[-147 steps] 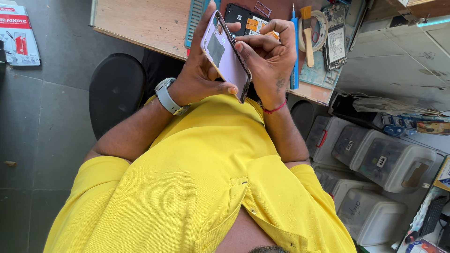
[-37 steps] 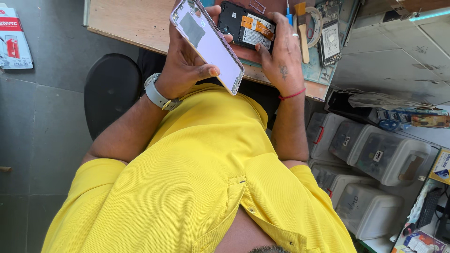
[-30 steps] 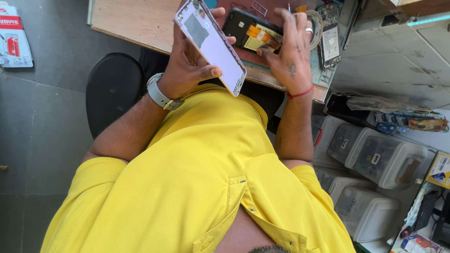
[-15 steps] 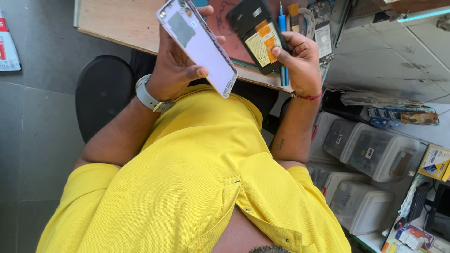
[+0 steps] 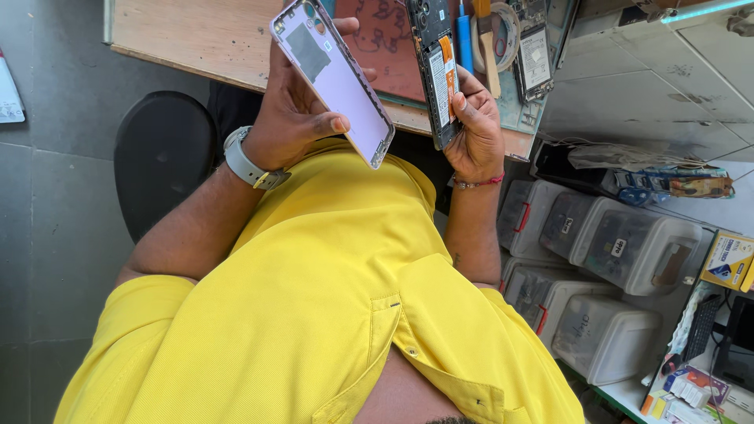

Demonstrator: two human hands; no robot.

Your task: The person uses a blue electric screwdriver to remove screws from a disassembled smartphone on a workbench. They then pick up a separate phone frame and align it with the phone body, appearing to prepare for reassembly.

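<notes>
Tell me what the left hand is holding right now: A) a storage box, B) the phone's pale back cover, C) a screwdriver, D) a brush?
B: the left hand grips the back cover, while the right hand holds the opened phone.

There is one view only, from a camera worn on the person's head. It looks steeply down the front of the body, so the yellow shirt [image 5: 314,314] fills the lower half of the frame from very near. Both forearms run away from the lens to the left hand [image 5: 294,118] and the right hand [image 5: 475,129], which sit close, in the upper middle. Beyond them the wooden workbench [image 5: 196,39] lies along the top edge. The floor [image 5: 47,235] shows at the left, the stacked plastic storage boxes [image 5: 613,259] at the right.
</notes>
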